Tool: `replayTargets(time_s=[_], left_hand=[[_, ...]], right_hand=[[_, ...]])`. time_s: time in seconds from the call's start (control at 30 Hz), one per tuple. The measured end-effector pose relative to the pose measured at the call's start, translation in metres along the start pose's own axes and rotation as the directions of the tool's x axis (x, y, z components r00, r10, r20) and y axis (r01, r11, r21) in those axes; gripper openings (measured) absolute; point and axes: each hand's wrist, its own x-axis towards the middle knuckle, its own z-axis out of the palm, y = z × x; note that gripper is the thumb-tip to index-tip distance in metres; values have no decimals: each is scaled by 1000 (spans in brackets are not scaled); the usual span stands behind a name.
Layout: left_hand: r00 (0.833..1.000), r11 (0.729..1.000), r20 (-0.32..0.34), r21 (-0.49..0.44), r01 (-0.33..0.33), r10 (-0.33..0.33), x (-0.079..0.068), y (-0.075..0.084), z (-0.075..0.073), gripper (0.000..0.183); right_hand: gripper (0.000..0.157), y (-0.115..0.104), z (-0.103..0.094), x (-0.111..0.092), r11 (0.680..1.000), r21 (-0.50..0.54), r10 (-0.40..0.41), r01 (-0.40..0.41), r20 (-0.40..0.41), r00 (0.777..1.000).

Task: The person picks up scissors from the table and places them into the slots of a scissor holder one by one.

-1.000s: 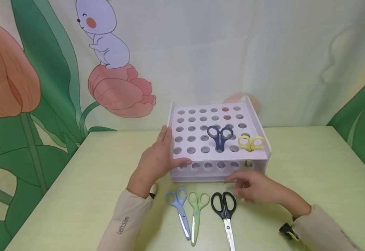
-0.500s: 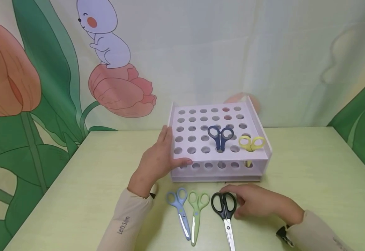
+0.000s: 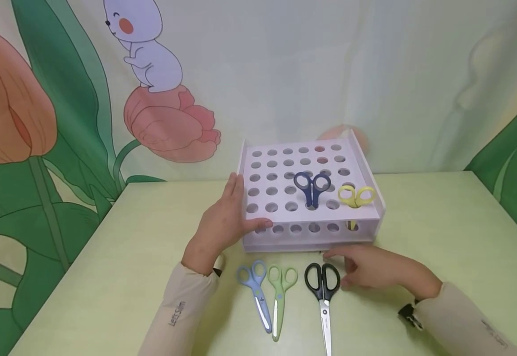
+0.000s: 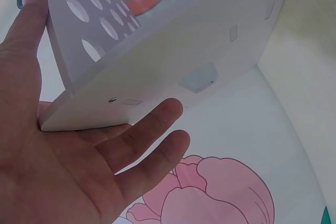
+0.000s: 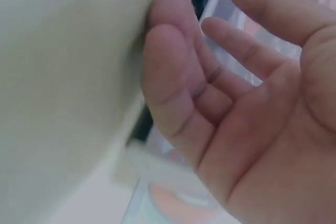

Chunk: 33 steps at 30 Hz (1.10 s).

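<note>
A white rack [image 3: 280,213] with rows of round holes stands on the table. My left hand [image 3: 221,217] rests against its left side, thumb on the front edge, fingers fairly straight; the left wrist view shows the side panel [image 4: 157,72] against the palm. Black-handled scissors [image 3: 325,306] lie in front of the rack, blades toward me. My right hand [image 3: 374,267] hovers just right of their handles with loosely bent fingers and holds nothing. Dark blue scissors [image 3: 312,192] and yellow scissors [image 3: 356,197] stand in front-row holes, handles up.
Light blue scissors [image 3: 255,296] and light green scissors [image 3: 279,301] lie side by side left of the black pair. The table [image 3: 441,237] is pale yellow-green. Behind it hangs a cloth [image 3: 276,84] printed with tulips and a rabbit.
My right hand came down to the black scissors' handles, then drew back slightly up and right. Those scissors shifted a little to the right. The left hand stays on the rack.
</note>
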Motion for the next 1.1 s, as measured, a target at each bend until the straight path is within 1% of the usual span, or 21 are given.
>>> replayTargets(time_s=[0.1, 0.17, 0.3, 0.33, 0.43, 0.53, 0.63, 0.73, 0.83, 0.9, 0.93, 1.0, 1.03, 1.1], left_hand=[[1000, 1000, 0, -8, 1, -1, 0, -1, 0, 125], [1000, 1000, 0, -15, 1, -1, 1, 0, 1, 125], [1000, 1000, 7, -27, 2, -2, 2, 0, 1, 126], [1000, 1000, 9, -28, 3, -3, 1, 0, 0, 126], [1000, 1000, 13, -28, 9, -9, 1, 0, -1, 126], [1000, 999, 18, -29, 17, -17, 1, 0, -2, 125], [1000, 999, 24, -33, 20, -19, 1, 0, -1, 125], [1000, 999, 23, -33, 17, -16, 1, 0, -1, 125], [1000, 999, 20, -34, 15, -14, 1, 0, -1, 125], [1000, 999, 20, -41, 14, -14, 1, 1, -1, 125], [1000, 999, 19, -44, 13, -12, 0, 1, -1, 125], [1000, 999, 22, -49, 13, -12, 0, 1, -1, 125], [1000, 999, 22, -50, 12, -11, 0, 1, -1, 125], [1000, 999, 23, -49, 11, -9, -1, 1, -2, 126]], right_hand=[[47, 2, -13, -6, 996, 88, 26, -26, 8, 1000], [39, 3, -21, -10, 990, 127, 59, -59, 8, 998], [17, 6, -27, -13, 987, 116, 111, -113, 25, 994], [14, 7, -26, -12, 987, 106, 117, -120, 37, 993], [18, 9, -19, -9, 993, 34, 113, -115, 64, 992], [23, 8, -11, -7, 993, -84, 86, -81, 54, 995], [28, 3, -4, -7, 972, -228, 68, -65, 5, 998], [29, -5, 0, -7, 941, -325, 84, -93, -44, 996], [29, -12, 4, -8, 915, -383, 103, -125, -77, 992], [29, -15, 5, -8, 909, -393, 113, -135, -80, 990], [29, -15, 5, -8, 911, -391, 108, -130, -77, 991], [28, -14, 4, -7, 932, -348, 86, -101, -59, 995], [27, -12, 2, -7, 947, -311, 73, -86, -52, 996], [25, -9, -4, -6, 979, -198, 45, -53, -47, 998]])
